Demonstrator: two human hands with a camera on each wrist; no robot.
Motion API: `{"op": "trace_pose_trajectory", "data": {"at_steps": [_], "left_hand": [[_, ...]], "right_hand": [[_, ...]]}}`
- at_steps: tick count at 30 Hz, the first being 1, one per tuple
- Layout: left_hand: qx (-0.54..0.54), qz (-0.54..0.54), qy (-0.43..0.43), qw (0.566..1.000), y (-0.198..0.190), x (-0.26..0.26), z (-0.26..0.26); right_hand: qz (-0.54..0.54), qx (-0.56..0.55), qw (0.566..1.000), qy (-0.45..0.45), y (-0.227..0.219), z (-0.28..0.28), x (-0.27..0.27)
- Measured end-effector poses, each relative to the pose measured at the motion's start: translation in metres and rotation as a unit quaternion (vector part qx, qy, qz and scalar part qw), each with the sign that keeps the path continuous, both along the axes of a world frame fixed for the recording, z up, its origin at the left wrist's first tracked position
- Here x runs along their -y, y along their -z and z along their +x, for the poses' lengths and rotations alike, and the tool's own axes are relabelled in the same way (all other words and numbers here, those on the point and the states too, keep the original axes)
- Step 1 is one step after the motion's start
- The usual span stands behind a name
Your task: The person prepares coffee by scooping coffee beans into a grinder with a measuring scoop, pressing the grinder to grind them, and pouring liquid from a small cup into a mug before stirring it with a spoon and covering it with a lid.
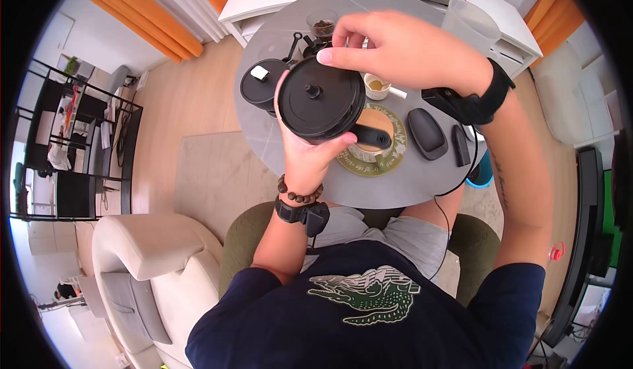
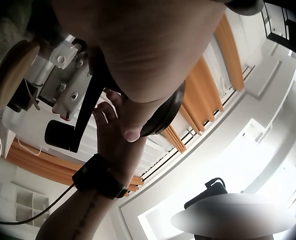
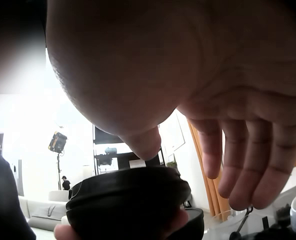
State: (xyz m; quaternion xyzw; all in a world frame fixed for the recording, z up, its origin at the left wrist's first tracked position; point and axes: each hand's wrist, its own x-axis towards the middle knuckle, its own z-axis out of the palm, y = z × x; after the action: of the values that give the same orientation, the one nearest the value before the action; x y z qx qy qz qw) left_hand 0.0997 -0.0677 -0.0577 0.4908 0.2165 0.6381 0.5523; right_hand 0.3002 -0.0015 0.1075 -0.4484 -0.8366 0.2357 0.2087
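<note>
A round black lidded container [image 1: 315, 99] with a small knob on top is gripped in the left hand [image 1: 308, 161], whose fingers and thumb curl round its side. In the left wrist view its dark rim [image 2: 168, 114] shows behind that hand [image 2: 148, 55]. The right hand [image 1: 376, 43] is over the lid's far edge, thumb reaching toward the rim. In the right wrist view, the right hand's [image 3: 198, 90] thumb is just above the black lid [image 3: 128, 182], its other fingers hanging down, apart from the lid; contact of the thumb cannot be told. A black handle [image 1: 372, 136] sticks out beside the container.
On the grey round table [image 1: 343, 191] are a black round vessel [image 1: 260, 85] at left, a glass of dark grounds [image 1: 322, 24], a small white cup [image 1: 376, 89], a wood-topped item [image 1: 376, 118] on a green mat [image 1: 395, 151], and a dark oval case [image 1: 426, 134].
</note>
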Motion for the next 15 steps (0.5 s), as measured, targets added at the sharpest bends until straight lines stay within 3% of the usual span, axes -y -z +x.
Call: {"op": "trace_pose_trajectory", "data": {"at_steps": [1, 3, 9, 12, 14, 15], "left_hand": [[0.001, 0.001, 0.003, 1.000, -0.001, -0.004, 0.003], [0.009, 0.028, -0.021, 0.999, -0.001, -0.010, 0.012], [-0.063, 0.033, -0.065, 0.995, -0.015, -0.014, 0.027], [-0.041, 0.034, -0.009, 0.999, -0.018, -0.023, 0.022], [0.016, 0.001, 0.029, 0.999, -0.018, -0.026, 0.019], [0.074, -0.034, 0.067, 0.994, -0.017, -0.027, 0.017]], "right_hand": [[0.001, 0.001, 1.000, 0.003, 0.002, 0.004, 0.000], [-0.218, -0.009, 0.976, 0.003, 0.001, 0.008, 0.004], [-0.220, -0.050, 0.974, 0.006, -0.005, 0.011, 0.009], [-0.183, -0.055, 0.981, 0.011, 0.002, 0.019, 0.002], [0.118, -0.012, 0.993, -0.015, 0.029, 0.026, -0.012], [0.119, -0.013, 0.993, -0.014, 0.028, 0.024, -0.011]]}}
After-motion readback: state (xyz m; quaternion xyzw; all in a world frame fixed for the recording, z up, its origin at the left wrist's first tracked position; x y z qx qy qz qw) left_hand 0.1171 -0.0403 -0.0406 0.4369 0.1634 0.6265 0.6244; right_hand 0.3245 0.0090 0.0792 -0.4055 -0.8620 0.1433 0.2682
